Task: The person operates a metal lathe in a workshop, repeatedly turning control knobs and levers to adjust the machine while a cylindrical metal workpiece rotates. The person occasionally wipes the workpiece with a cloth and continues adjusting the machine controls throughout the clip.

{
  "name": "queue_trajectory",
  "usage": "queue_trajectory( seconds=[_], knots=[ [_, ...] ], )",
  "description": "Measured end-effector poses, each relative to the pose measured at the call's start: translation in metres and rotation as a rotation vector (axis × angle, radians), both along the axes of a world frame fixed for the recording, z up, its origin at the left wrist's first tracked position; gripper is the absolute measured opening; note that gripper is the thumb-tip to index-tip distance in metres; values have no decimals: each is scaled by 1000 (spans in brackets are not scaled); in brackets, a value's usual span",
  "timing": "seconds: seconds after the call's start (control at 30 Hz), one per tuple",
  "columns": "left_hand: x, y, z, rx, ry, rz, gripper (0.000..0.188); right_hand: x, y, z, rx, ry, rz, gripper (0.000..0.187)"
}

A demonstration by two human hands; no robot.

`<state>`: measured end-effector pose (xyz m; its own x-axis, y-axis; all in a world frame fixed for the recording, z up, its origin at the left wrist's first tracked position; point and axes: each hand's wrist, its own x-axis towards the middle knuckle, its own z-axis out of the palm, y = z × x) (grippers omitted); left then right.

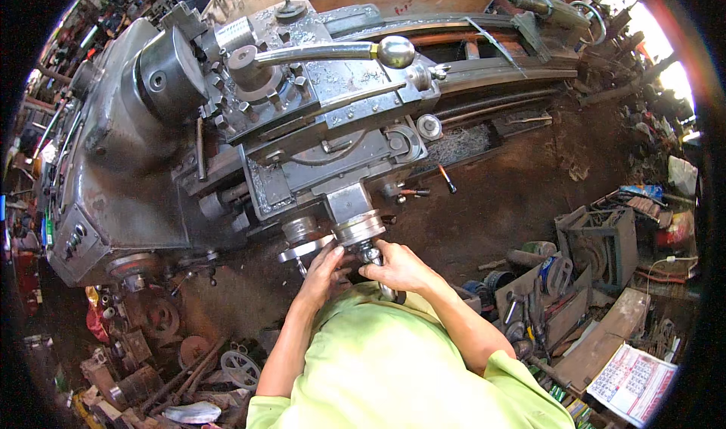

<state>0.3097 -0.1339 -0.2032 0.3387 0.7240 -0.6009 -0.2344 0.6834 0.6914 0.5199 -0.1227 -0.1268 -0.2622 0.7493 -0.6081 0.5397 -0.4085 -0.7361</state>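
Note:
In front of me stands a large grey metal lathe, its cross-slide handwheel dial [358, 228] facing my body. My right hand [407, 267] is closed on the shiny crank handle [370, 254] just below that dial. On the other side of the crank, my left hand [324, 275] has its fingers curled in against it; its exact grip is partly hidden. A second handwheel [304, 249] sits just left of the dial, close to my left fingers. Above, the tool post [249, 73] carries a long lever ending in a round metal knob [395, 51].
The lathe chuck [168, 73] is at the upper left, and the tailstock [548, 7] is at the far right. Metal shavings lie on the carriage. Wheels and scrap parts crowd the lower left. A metal frame [601, 247] and a printed sheet [632, 383] lie to the right.

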Motion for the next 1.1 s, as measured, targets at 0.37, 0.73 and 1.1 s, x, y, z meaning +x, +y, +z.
queue_trajectory(
  seconds=[0.37, 0.73, 1.1],
  knots=[
    [13, 4, -11, -43, -214, 97, 57, 5, 3, -15, 34, 43, 56, 51],
    [15, 7, -5, -42, -230, 84, 56, 7, 5, -5, 33, 40, 63, 54],
    [-34, -22, -22, -9, 172, -67, 57, 24, -32, -15, -14, 145, 195, 63]
  ],
)
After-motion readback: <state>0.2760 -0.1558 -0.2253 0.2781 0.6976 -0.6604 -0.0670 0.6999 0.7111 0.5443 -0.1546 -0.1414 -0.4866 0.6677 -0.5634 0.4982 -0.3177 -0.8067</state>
